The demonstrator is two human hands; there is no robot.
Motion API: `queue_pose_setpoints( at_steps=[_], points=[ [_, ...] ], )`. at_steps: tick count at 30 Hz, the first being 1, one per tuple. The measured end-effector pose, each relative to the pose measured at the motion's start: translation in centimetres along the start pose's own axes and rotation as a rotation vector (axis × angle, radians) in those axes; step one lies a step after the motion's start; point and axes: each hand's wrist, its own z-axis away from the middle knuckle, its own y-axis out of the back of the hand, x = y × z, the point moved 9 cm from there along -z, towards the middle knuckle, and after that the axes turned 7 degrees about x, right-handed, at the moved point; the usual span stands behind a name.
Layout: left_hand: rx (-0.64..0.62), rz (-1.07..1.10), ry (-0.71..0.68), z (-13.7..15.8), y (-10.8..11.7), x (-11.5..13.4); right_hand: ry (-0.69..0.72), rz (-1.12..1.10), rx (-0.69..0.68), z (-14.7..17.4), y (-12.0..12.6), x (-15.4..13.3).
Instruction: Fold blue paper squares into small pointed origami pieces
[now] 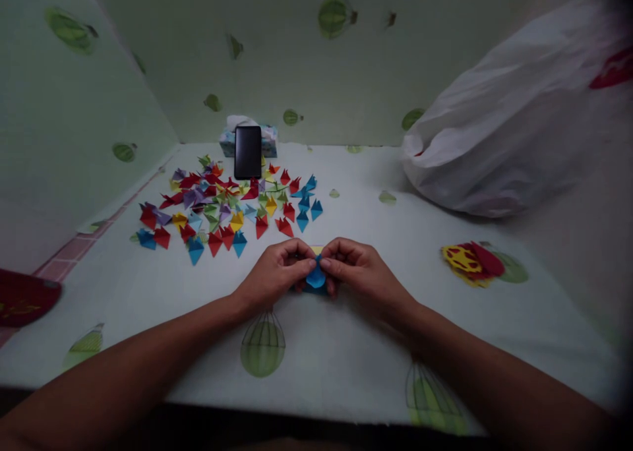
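Note:
A small piece of blue folded paper (315, 278) is pinched between my two hands, low over the middle of the table. My left hand (281, 270) grips its left side with thumb and fingers, and my right hand (353, 270) grips its right side the same way. The thumbs almost meet at the paper's upper part. Beneath and behind it shows a bit of yellow (317, 248); whether it belongs to the same sheet I cannot tell. Many folded paper pieces (215, 243) in red, blue, yellow, green and purple lie spread beyond my left hand.
A black phone (248, 152) leans on a tissue box (270, 141) at the back. A big white plastic bag (489, 121) stands at the back right. Red and yellow cut-out shapes (469, 263) lie on the right. A dark red item (27, 298) sits at the left edge.

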Motion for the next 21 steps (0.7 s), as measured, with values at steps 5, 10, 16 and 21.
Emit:
queue_pose_setpoints(
  at_steps=[5,10,16,21],
  points=[
    [-0.011,0.013,0.006,0.0,0.0,-0.3,-0.010,0.013,0.007,0.0,0.0,0.1],
    [-0.002,0.048,0.020,-0.1,0.2,-0.8,-0.023,-0.052,0.001,0.2,-0.2,-0.2],
    [-0.003,0.091,0.048,-0.2,0.1,-1.2,-0.038,-0.100,-0.007,0.1,-0.4,-0.1],
    [-0.007,0.096,0.040,-0.2,0.0,-1.1,-0.030,-0.092,-0.015,0.0,-0.4,-0.1]
  ],
)
